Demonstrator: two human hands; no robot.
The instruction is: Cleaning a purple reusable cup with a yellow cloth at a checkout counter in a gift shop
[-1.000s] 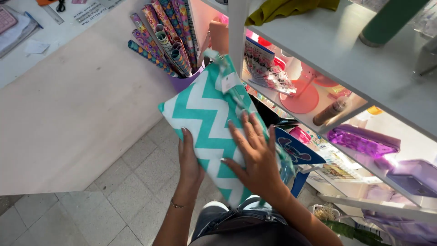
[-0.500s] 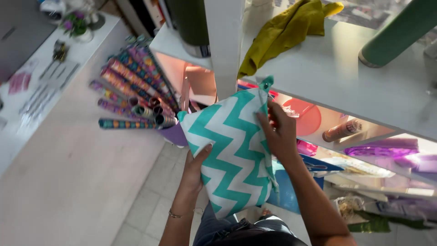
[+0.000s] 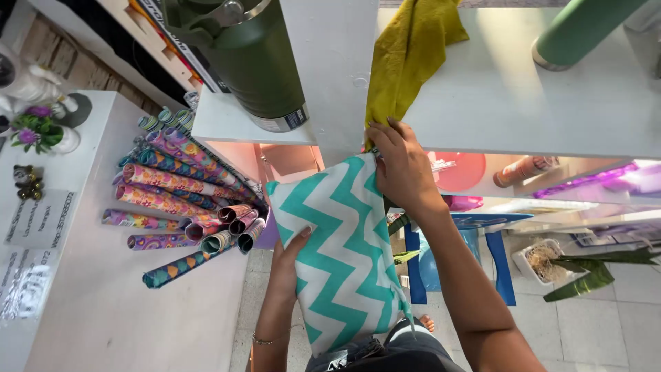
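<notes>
A flat teal-and-white zigzag fabric bag (image 3: 337, 255) is held upright in front of me. My left hand (image 3: 288, 265) grips its left edge from below and behind. My right hand (image 3: 401, 169) pinches the bag's top right corner, just under a yellow cloth (image 3: 406, 48) that hangs over the edge of the white shelf (image 3: 523, 110).
A dark green insulated mug (image 3: 251, 58) stands on a lower white shelf at left. A bundle of patterned paper rolls (image 3: 186, 200) juts out beside a white counter (image 3: 103, 303). A green cylinder (image 3: 578, 27) stands at top right. Lit shelves below hold pink and purple items.
The bag has been lifted higher toward the shelf edge. My right hand moved from the bag's face to its top corner, near the yellow cloth. The view tilted upward.
</notes>
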